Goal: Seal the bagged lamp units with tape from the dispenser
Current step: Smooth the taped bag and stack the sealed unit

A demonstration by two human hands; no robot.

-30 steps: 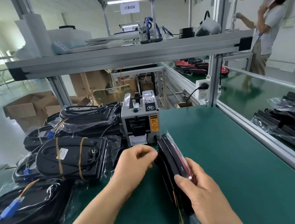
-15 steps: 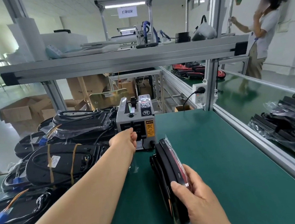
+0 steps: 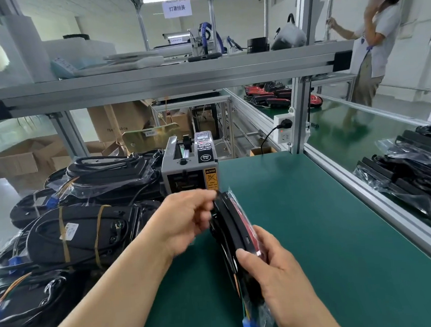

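Green matting (image 3: pixel 305 233) carries the bagged lamp unit (image 3: pixel 236 228), stood on edge just in front of the tape dispenser (image 3: pixel 190 170). Your right hand (image 3: pixel 277 269) grips its lower half, thumb across the black rim. Your left hand (image 3: pixel 185 217) curls at the bag's top edge, too blurred to tell whether it pinches tape. This looks like the sealing step; next, press a strip flat over the bag mouth.
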